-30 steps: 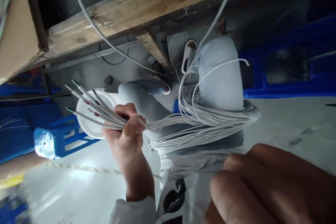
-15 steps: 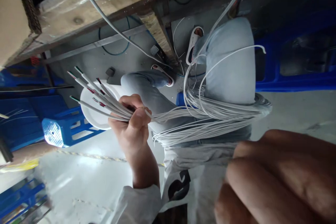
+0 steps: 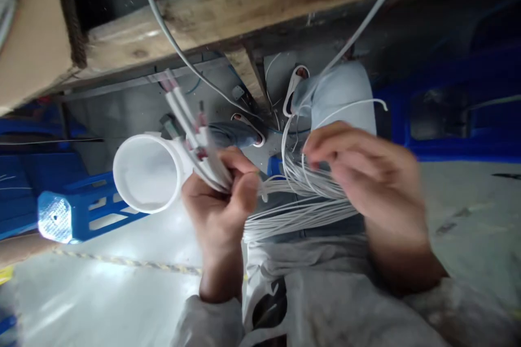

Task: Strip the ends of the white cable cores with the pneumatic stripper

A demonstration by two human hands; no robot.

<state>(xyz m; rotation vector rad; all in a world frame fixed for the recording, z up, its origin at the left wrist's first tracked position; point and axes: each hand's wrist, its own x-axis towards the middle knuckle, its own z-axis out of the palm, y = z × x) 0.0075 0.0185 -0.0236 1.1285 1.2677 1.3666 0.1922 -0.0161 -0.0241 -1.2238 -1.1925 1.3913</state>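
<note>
My left hand (image 3: pixel 217 195) is closed round a bunch of white cable ends (image 3: pixel 191 124) whose stripped tips show red and green. The ends fan up and to the left from my fist. A thick bundle of white wires (image 3: pixel 301 211) runs from that fist across my lap. My right hand (image 3: pixel 366 173) reaches down onto this bundle with curled fingers, its fingertips touching or pinching the strands near the loops; the hand is blurred by motion.
A wooden beam (image 3: pixel 244 5) crosses overhead, with a grey cable (image 3: pixel 171 43) hanging from it. A white plastic tub (image 3: pixel 146 173) and a blue crate (image 3: pixel 77 211) stand left of my knees. More blue crates (image 3: pixel 459 114) sit at right. The floor is grey concrete.
My right hand has moved from close to the camera down onto the wire bundle. My left hand has tilted the cable ends more upright.
</note>
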